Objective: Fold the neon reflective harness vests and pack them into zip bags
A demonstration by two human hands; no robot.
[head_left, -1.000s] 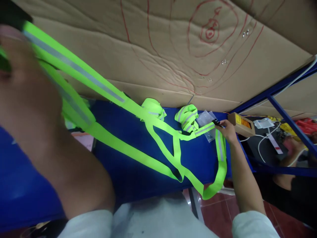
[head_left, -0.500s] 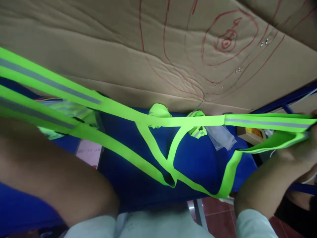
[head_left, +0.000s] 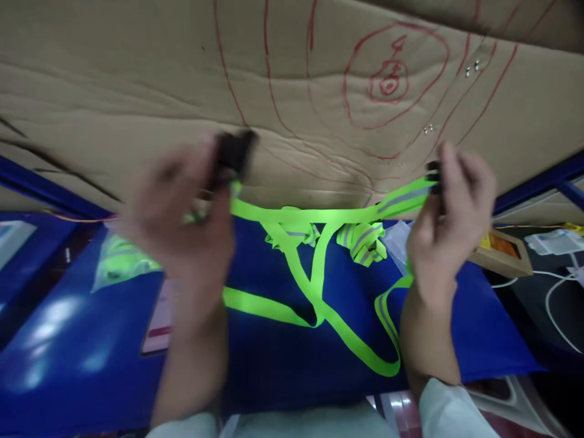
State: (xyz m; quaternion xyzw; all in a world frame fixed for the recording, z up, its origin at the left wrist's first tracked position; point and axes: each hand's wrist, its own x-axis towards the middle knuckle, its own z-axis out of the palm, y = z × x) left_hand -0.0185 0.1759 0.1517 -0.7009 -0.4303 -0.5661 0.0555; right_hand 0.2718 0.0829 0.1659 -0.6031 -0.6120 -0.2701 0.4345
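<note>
A neon green reflective strap harness (head_left: 314, 215) with grey stripes hangs between my hands in the head view. Its upper strap runs nearly level, and the lower straps cross in the middle and droop in loops. My left hand (head_left: 189, 210), smeared by motion, is closed on a black buckle (head_left: 235, 155) at the strap's left end. At the other end my right hand (head_left: 449, 219) pinches a smaller black buckle part (head_left: 433, 173). Two bundles of similar green strap, a left one (head_left: 301, 234) and a right one (head_left: 364, 242), lie behind the harness.
A blue table (head_left: 283, 359) lies below, backed by a cardboard panel (head_left: 159, 79) with red marker lines. A clear bag of green straps (head_left: 123, 261) and a pinkish card (head_left: 157, 322) are at left. At right are an open cardboard box (head_left: 504, 261) and white cables (head_left: 550, 304).
Both hands have come inward from the frame's sides and up, and now show with the black buckles. The stretched straps have slackened, and the lower loops sag. The view has shifted somewhat.
</note>
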